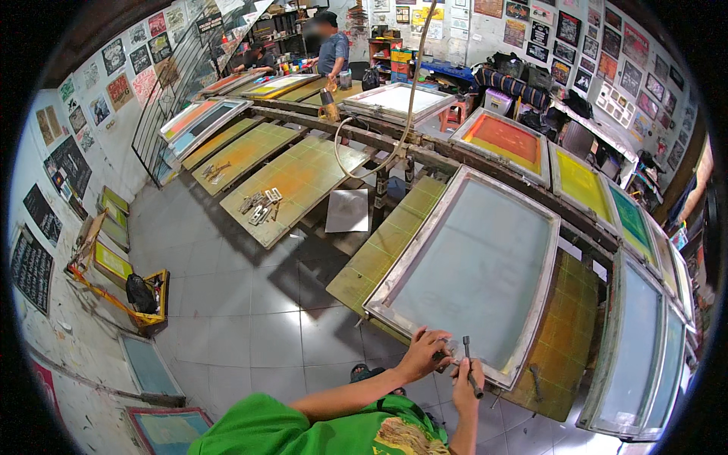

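Observation:
A large screen-printing frame point(542, 280) with a pale grey mesh lies tilted over a yellow-green board point(394, 243). At its near edge, my left hand point(425, 356) has its fingers curled together beside the wooden rim. Whatever small part sits in those fingers is too hidden to name. Close by on the right, my right hand point(464, 379) is closed round a dark metal socket wrench point(466, 347), its socket end pointing up. Another metal tool point(536, 381), which looks like a wrench, rests on the brown board right of the frame.
Metal clamp parts point(262, 205) lie on a board across the aisle, with more loose pieces point(214, 173) on the neighbouring one. Several screens lean at right, including a grey one point(626, 341). A person point(334, 54) stands at the far tables. A thick cable point(409, 98) hangs mid-room.

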The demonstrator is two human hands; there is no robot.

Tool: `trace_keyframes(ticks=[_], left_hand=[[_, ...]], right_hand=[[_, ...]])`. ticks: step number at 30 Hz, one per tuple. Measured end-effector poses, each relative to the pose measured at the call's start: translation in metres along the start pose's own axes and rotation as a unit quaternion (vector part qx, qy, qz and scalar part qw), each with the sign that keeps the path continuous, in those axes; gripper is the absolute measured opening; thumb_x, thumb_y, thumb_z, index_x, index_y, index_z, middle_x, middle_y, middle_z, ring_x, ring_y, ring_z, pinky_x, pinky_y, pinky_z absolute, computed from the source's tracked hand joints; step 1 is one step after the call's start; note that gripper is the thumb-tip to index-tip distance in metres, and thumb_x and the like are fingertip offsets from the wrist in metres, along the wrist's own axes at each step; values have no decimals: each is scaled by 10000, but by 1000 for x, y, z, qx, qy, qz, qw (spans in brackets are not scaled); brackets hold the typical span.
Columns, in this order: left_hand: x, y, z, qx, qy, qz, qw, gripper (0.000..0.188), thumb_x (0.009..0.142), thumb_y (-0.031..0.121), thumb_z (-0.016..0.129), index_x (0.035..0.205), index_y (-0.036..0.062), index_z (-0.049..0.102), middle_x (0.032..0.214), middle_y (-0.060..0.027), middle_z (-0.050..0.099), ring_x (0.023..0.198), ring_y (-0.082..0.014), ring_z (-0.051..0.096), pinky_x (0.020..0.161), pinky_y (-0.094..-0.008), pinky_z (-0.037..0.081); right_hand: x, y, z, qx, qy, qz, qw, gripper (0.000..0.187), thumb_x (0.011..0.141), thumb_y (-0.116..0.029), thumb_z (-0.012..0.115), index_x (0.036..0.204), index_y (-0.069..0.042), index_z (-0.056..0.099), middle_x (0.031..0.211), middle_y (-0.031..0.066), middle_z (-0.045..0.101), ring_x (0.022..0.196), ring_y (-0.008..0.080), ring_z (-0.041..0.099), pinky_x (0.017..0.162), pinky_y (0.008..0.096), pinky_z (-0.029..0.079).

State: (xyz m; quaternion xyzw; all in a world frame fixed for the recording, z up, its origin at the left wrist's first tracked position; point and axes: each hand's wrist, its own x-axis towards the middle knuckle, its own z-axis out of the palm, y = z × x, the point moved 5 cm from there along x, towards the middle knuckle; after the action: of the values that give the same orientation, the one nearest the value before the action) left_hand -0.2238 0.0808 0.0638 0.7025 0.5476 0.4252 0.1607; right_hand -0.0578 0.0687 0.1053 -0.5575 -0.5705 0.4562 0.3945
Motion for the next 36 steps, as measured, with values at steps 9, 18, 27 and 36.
trace_keyframes(ticks=[9, 18, 27, 36], left_hand=[[3, 17, -1, 4, -8, -7, 1000, 388, 921, 393, 777, 1192, 125, 708, 1421, -92, 581, 1384, -238, 499, 1217, -555, 215], [-3, 2, 3, 5, -16, 21, 1000, 339, 869, 320, 832, 1139, 151, 717, 1463, -75, 563, 1418, -252, 473, 1221, -558, 232], [6, 30, -10, 28, -23, 37, 999, 355, 891, 408, 802, 1173, 200, 746, 1496, -74, 531, 1410, -271, 467, 1223, -560, 222], [3, 9, 4, 44, 1, -9, 999, 305, 879, 410, 806, 1034, 158, 737, 1489, -46, 526, 1403, -282, 466, 1210, -572, 250]], right_hand=[[0, 26, -18, 6, 52, -5, 999, 395, 1133, -347, 448, 882, -51, 524, 688, 31, 558, 543, 99, 484, 504, 278, 398], [13, 66, -27, 191, 107, 104, 970, 349, 1128, -332, 464, 919, -60, 528, 649, 34, 513, 499, 109, 487, 408, 256, 364], [18, 77, -36, 149, 86, 80, 982, 368, 1131, -338, 449, 934, -39, 527, 601, 83, 590, 445, 139, 511, 414, 287, 375], [16, 77, -33, 143, 87, 82, 982, 359, 1128, -334, 450, 950, -32, 527, 593, 81, 587, 448, 140, 521, 414, 283, 378]])
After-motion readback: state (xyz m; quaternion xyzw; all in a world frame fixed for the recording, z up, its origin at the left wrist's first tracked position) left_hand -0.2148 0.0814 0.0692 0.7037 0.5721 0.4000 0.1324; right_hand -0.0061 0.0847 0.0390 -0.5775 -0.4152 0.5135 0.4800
